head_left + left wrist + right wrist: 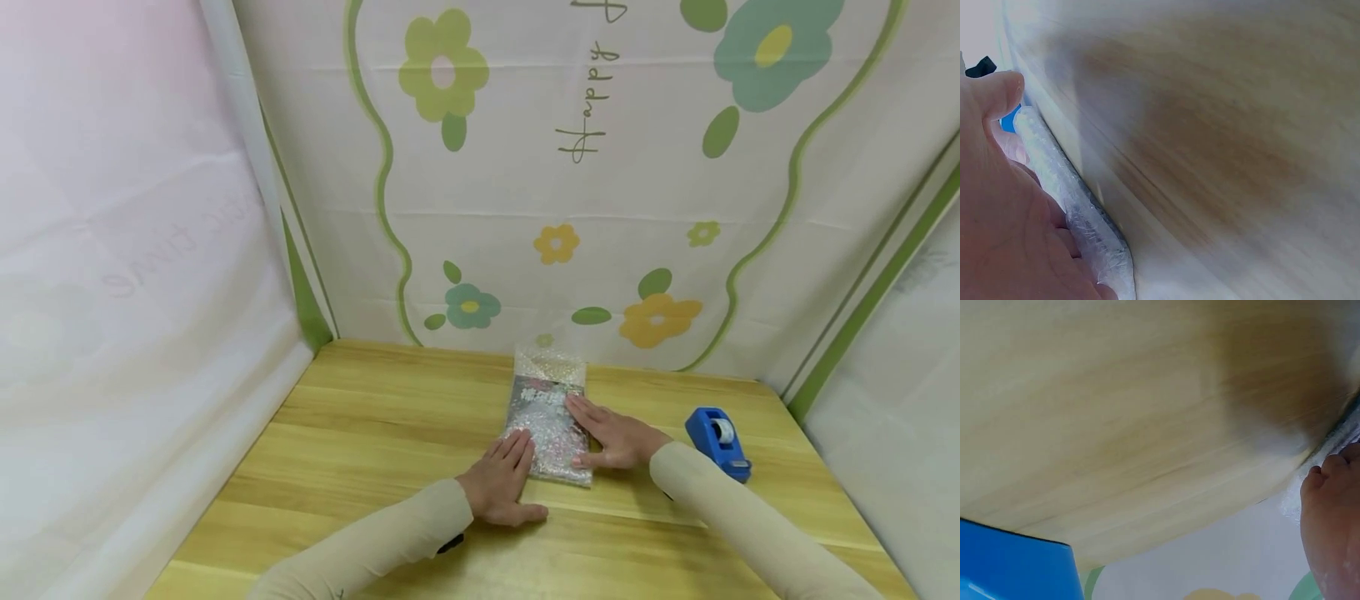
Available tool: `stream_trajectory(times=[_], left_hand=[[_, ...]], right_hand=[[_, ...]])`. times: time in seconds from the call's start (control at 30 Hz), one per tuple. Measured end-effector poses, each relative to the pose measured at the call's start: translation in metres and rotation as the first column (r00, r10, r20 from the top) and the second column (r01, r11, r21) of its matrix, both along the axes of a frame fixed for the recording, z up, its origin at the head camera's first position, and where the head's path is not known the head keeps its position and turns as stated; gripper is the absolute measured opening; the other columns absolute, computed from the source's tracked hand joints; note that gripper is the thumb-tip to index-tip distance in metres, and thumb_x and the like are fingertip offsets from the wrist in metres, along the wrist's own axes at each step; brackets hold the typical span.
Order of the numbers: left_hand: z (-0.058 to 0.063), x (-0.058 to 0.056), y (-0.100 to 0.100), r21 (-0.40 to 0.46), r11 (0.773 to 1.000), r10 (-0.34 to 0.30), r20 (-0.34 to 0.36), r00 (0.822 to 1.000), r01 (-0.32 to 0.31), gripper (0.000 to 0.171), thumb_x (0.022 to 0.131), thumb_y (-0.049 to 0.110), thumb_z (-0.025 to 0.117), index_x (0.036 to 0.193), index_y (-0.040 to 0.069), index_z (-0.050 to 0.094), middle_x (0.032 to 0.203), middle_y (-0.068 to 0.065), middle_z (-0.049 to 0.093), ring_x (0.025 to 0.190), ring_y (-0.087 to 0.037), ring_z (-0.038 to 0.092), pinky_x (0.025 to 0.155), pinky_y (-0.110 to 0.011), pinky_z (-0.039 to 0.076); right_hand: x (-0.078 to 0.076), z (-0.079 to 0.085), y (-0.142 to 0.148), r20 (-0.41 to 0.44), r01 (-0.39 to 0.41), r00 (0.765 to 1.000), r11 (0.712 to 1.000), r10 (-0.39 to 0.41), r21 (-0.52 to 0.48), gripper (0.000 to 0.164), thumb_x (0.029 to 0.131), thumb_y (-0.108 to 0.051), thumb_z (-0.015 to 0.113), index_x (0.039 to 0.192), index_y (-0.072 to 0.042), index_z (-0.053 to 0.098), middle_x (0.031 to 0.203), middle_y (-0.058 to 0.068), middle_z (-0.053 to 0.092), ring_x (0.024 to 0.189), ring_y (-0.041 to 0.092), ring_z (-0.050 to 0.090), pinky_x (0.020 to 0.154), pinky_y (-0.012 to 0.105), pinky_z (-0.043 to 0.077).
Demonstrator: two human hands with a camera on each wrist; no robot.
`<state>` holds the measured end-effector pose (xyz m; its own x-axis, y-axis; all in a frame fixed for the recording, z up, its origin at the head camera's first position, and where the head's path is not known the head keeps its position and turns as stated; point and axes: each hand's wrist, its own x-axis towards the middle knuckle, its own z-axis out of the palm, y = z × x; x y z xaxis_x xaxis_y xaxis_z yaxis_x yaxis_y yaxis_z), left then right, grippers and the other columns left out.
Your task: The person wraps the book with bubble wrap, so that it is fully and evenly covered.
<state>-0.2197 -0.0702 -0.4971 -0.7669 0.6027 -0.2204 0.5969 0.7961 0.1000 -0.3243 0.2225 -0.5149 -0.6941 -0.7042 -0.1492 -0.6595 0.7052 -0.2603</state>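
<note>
Bubble-wrapped packet [551, 429] on the desk [375, 417], its clear end at the middle of the far edge. Left hand [499, 483] and right hand [618, 438], fingers extended, rest on its sides, partly hiding them; wrap blurs the printed cover. Tape dispenser [711, 437], toward the right edge, is cropped in the right wrist view.

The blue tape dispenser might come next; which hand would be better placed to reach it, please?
Probably the right hand: the blue tape dispenser sits near the right sleeve, while the left hand is farther off, at the opposite side of the bubble-wrapped package.
</note>
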Motion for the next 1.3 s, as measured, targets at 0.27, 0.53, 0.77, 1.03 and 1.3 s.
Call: stream_trajectory(times=[0.27,0.53,0.77,1.03,1.3], left_hand=[[0.0,-0.001,0.001,0.013,1.0,0.02,0.041,0.999,-0.02,0.104,0.099,0.076,0.043,0.17,0.004,0.016,0.18,-0.013,0.009,0.168,-0.027,0.01,0.136,-0.042,0.018],[0.001,-0.003,0.0,0.027,0.999,0.027,0.073,0.997,-0.029,0.105,0.099,0.077,0.044,0.17,0.004,0.015,0.18,-0.012,0.007,0.168,-0.026,0.008,0.136,-0.043,0.016],[0.002,-0.002,0.0,0.023,0.999,0.025,0.078,0.997,-0.026,0.106,0.098,0.077,0.045,0.17,0.005,0.015,0.18,-0.011,0.007,0.168,-0.026,0.008,0.136,-0.042,0.017],[0.004,0.0,0.0,0.019,1.0,0.018,0.076,0.997,-0.019,0.106,0.098,0.077,0.045,0.17,0.005,0.015,0.18,-0.011,0.007,0.168,-0.026,0.007,0.136,-0.042,0.016],[0.004,-0.001,-0.001,0.021,0.999,0.024,0.08,0.996,-0.026,0.106,0.098,0.078,0.046,0.17,0.006,0.015,0.18,-0.01,0.007,0.168,-0.025,0.007,0.136,-0.041,0.017]], right_hand=[[-0.003,0.0,0.001,-0.005,0.005,1.0,1.0,-0.005,0.028,0.108,0.097,-0.073,0.058,0.17,-0.007,0.014,0.178,0.016,0.013,0.164,0.039,0.02,0.128,0.062,0.03],[-0.002,0.005,-0.001,-0.029,-0.008,1.0,0.999,0.009,0.043,0.107,0.097,-0.072,0.057,0.17,-0.005,0.015,0.178,0.017,0.013,0.164,0.038,0.02,0.128,0.061,0.03],[0.001,0.013,-0.001,-0.038,-0.013,0.999,0.999,0.015,0.034,0.106,0.098,-0.07,0.057,0.169,-0.003,0.017,0.177,0.02,0.015,0.163,0.041,0.022,0.127,0.062,0.032],[-0.001,0.029,-0.002,0.054,0.093,0.994,0.996,-0.093,-0.01,0.102,0.101,-0.071,0.053,0.171,-0.009,0.013,0.178,0.018,0.013,0.162,0.045,0.023,0.125,0.068,0.029],[-0.022,0.055,-0.004,0.181,0.226,0.96,0.972,-0.212,-0.06,0.098,0.105,-0.061,0.054,0.17,-0.003,0.007,0.177,0.021,0.008,0.163,0.046,0.017,0.13,0.064,0.02]])
